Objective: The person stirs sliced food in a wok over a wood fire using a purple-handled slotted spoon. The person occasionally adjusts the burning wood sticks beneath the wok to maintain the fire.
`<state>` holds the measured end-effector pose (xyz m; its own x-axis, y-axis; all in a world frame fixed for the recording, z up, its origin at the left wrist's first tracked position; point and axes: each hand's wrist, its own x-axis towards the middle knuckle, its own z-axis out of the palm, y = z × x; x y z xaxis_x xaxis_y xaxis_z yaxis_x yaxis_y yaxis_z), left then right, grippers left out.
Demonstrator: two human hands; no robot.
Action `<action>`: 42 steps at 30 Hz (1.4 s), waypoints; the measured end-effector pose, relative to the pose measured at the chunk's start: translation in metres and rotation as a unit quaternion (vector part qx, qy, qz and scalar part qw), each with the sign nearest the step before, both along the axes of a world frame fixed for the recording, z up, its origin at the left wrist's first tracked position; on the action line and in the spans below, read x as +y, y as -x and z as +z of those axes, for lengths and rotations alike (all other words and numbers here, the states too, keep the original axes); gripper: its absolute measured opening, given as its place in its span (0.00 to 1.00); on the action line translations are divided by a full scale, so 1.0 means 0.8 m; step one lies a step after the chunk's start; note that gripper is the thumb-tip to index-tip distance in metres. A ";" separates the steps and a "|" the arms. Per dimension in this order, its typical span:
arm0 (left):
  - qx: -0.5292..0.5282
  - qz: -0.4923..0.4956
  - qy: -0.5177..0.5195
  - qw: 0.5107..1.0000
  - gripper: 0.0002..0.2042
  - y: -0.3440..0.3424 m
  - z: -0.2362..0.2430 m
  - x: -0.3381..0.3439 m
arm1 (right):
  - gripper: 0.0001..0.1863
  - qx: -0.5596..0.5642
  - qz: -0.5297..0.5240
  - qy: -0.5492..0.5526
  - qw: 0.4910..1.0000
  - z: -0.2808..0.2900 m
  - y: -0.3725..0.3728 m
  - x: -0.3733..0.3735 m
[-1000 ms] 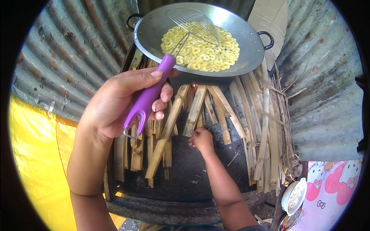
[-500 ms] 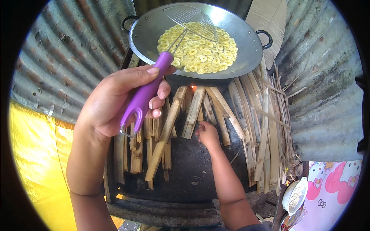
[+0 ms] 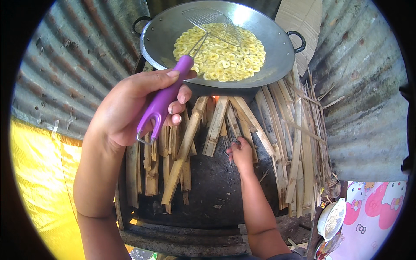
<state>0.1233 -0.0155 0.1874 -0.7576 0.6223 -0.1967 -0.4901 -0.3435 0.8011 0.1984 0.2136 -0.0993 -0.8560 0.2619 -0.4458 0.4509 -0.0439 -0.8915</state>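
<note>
My left hand is wrapped round the purple handle of a wire skimmer. The skimmer's wire head rests over many thin banana slices in a wide metal wok. Below the wok, my right hand reaches in among split wood. Its fingers are curled at the near end of a narrow firewood stick; the exact grip is partly hidden. Other firewood pieces lie beside it, their far ends under the wok, where a small orange glow shows.
Corrugated metal sheets stand on both sides. More firewood is stacked at right, and other pieces lie at left. A yellow sheet hangs at left. A white bowl sits at lower right by a pink patterned cloth.
My right hand has moved slightly right, from beside the middle wood pieces to the end of the narrow stick. The left hand keeps holding the skimmer, nearly unmoved.
</note>
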 end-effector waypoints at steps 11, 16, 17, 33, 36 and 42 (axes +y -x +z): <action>-0.001 0.002 -0.003 1.000 0.14 0.003 0.000 0.007 | 0.32 0.004 -0.001 0.031 1.000 0.004 0.004 -0.016; -0.007 0.002 0.005 1.000 0.14 0.002 0.000 0.012 | 0.30 0.022 -0.003 0.018 1.000 0.027 0.000 -0.022; -0.007 0.003 0.011 1.000 0.13 0.001 0.001 0.013 | 0.28 0.033 -0.003 0.011 0.999 0.039 -0.004 -0.022; 0.016 0.113 0.125 0.986 0.24 -0.066 -0.022 0.149 | 0.36 0.180 0.232 -0.477 0.828 0.375 -0.050 -0.019; -0.030 0.095 0.066 0.993 0.23 -0.080 0.004 0.181 | 0.34 0.139 0.188 -0.551 0.801 0.407 -0.047 -0.011; 0.085 0.050 0.088 0.991 0.26 -0.127 0.033 0.189 | 0.23 0.255 0.167 -0.607 0.734 0.458 -0.091 0.061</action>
<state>0.2252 0.1354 0.2137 -0.8449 0.5106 -0.1598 -0.3136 -0.2307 0.9211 0.2708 0.2625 0.2668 -0.9368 -0.0611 0.3444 -0.1505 0.9592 -0.2392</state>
